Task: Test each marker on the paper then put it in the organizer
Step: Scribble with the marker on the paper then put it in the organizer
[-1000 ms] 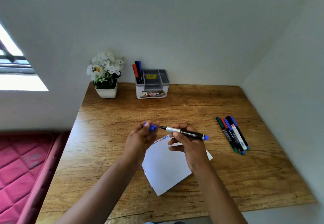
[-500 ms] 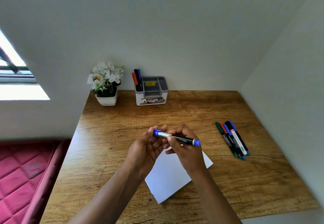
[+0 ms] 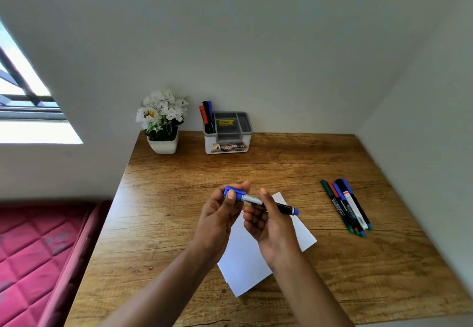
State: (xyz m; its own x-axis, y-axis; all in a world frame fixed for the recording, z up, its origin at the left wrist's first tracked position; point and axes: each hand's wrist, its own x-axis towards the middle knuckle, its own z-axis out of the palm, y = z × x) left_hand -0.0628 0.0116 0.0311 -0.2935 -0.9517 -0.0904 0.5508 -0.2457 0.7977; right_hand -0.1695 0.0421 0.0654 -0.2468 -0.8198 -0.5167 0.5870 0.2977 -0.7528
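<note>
Over the far edge of the paper (image 3: 243, 262), both hands busy with one marker (image 3: 284, 208), held level and off the sheet. Left hand (image 3: 217, 219) pinching the blue cap (image 3: 238, 193) between thumb and fingers; right hand (image 3: 271, 226) curled round the black barrel. Cap seemingly seated on the tip, so judged as closing up after the test, with any marks on the paper mostly hidden behind the hands. Next, probably: release with the left, carry the marker beyond the paper to the organizer (image 3: 226, 147), and drop it upright without knocking what stands there.

Counted, from left of the paper: one red bed (image 3: 33, 249) off the bench (image 3: 166, 211) edge; beyond the paper at the wall, one flowerpot (image 3: 163, 144), then one organizer holding three markers (image 3: 207, 114) in its left compartment; well right of the paper, five loose markers (image 3: 345, 206) side by side, as best counted.
</note>
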